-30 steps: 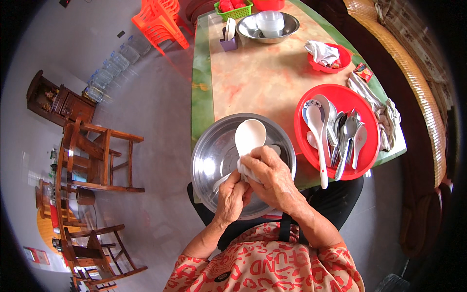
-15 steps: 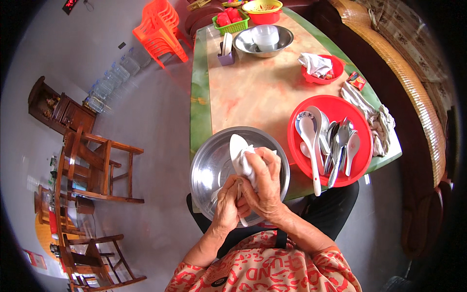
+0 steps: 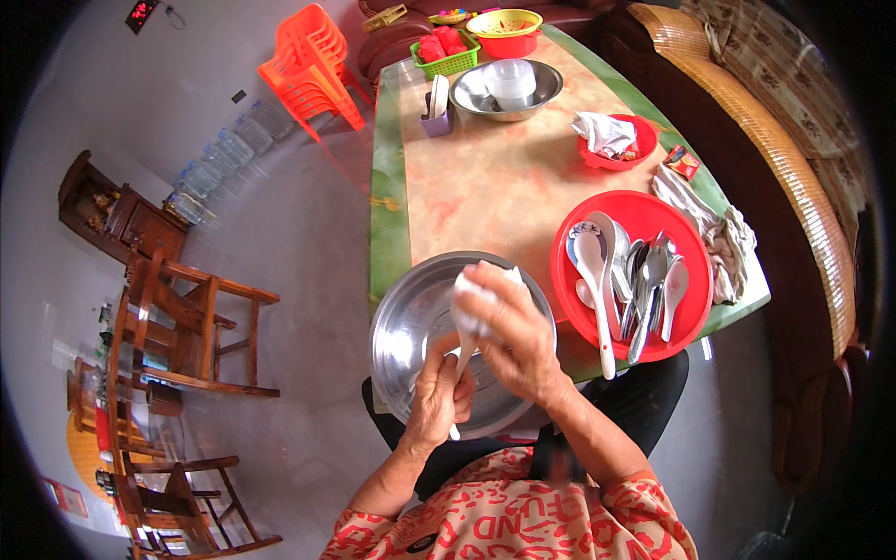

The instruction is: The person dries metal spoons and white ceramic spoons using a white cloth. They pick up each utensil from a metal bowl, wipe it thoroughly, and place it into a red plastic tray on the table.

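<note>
Over the steel basin (image 3: 397,322) my left hand (image 3: 437,399) is closed round the handle of a white spoon (image 3: 465,353), whose handle end sticks out below my fingers. My right hand (image 3: 513,327), a little blurred, wraps a white cloth (image 3: 473,313) about the upper end of the spoon. Cloth and fingers hide the spoon's bowl. To the right, a red plastic basin (image 3: 686,210) holds white ladles (image 3: 590,257) and several metal spoons (image 3: 655,266), with a small white spoon (image 3: 674,289) among them.
A crumpled cloth (image 3: 733,247) lies at the table's right edge. Farther back are a red bowl (image 3: 607,161) with a white cloth, a steel bowl (image 3: 537,105) with clear plastic tubs, a purple holder (image 3: 436,123) and a green basket (image 3: 450,65). A sofa (image 3: 775,168) runs along the right.
My right hand and the cloth have moved up over the spoon's bowl, which showed before and is now covered. My left hand keeps its hold on the handle.
</note>
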Tool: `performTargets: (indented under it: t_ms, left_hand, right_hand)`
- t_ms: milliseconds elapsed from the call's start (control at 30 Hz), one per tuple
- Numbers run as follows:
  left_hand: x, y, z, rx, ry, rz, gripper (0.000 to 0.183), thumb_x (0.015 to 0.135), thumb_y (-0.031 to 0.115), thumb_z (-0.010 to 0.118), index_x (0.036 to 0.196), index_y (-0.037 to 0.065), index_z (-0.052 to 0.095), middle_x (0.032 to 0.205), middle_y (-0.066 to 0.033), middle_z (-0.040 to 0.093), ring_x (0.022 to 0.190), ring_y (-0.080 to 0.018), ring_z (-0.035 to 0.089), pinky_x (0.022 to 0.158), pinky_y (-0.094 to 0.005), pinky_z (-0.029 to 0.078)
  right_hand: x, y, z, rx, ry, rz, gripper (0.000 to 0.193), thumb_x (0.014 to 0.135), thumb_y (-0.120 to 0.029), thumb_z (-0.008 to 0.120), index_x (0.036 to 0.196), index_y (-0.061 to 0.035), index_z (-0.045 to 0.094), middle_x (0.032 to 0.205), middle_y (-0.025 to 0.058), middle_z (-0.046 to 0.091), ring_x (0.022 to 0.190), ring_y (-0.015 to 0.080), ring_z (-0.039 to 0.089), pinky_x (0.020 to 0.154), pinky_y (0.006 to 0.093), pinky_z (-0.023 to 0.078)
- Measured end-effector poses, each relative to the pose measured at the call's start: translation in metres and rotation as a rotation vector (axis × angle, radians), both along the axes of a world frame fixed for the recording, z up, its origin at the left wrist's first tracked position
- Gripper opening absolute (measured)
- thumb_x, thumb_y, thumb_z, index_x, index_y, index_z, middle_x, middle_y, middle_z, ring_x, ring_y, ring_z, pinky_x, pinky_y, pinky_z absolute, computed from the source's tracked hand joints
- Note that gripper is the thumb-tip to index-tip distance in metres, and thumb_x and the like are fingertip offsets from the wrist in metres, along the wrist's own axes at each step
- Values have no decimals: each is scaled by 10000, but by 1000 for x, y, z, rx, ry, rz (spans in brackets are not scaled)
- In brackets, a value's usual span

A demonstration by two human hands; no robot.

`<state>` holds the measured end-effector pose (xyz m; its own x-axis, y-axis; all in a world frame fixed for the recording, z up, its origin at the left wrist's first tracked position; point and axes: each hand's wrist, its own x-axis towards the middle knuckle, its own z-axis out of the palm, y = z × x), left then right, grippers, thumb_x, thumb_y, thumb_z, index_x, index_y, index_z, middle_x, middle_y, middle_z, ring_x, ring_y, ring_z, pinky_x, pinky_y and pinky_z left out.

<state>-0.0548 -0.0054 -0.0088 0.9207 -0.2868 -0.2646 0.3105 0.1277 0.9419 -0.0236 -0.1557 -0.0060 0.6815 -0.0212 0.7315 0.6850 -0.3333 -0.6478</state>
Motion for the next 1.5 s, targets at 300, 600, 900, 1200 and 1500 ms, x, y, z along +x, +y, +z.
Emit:
performTargets:
  t_ms: [300, 600, 900, 1200, 1500]
  left_hand:
    - [1, 12, -19, -88, -61, -172, 243, 971, 262, 447, 1185, 151, 482, 603, 50, 346, 457, -22, 267, 382, -179, 211]
    - [0, 11, -18, -493, 205, -246, 210, 952, 367, 443, 1137, 272, 474, 602, 48, 290, 413, -35, 215, 361, -171, 212]
    - [12, 2, -13, -348, 65, -34, 232, 962, 382, 416, 1104, 202, 452, 709, 21, 521, 385, -15, 273, 328, -155, 197]
    - [6, 10, -12, -440, 157, -126, 188, 974, 298, 423, 1136, 222, 477, 657, 37, 362, 437, -25, 255, 375, -166, 219]
    - [3, 17, -19, -380, 90, -198, 216, 964, 258, 461, 1171, 244, 518, 667, 25, 380, 463, -26, 248, 386, -170, 208]
  right_hand:
    - [4, 0, 1, 34, 15, -22, 424, 642, -13, 656, 1054, -28, 556, 1188, 180, 520, 1127, 397, 491, 949, 458, 401]
    - [5, 13, -5, 1037, 623, 276, 335, 959, -284, 467, 1129, -6, 544, 999, 47, 589, 910, 111, 531, 786, 261, 440]
    - [-22, 36, -20, 348, 404, -72, 294, 888, -100, 512, 1153, 19, 468, 1031, 162, 514, 927, 248, 517, 819, 332, 421]
    - [-1, 14, -3, 273, 288, -145, 255, 884, -104, 524, 1112, 8, 506, 1037, 183, 485, 945, 314, 506, 833, 366, 415]
    - [2, -10, 4, 21, 125, -66, 494, 682, -54, 612, 1169, -41, 530, 1233, 161, 459, 1105, 364, 419, 960, 425, 324]
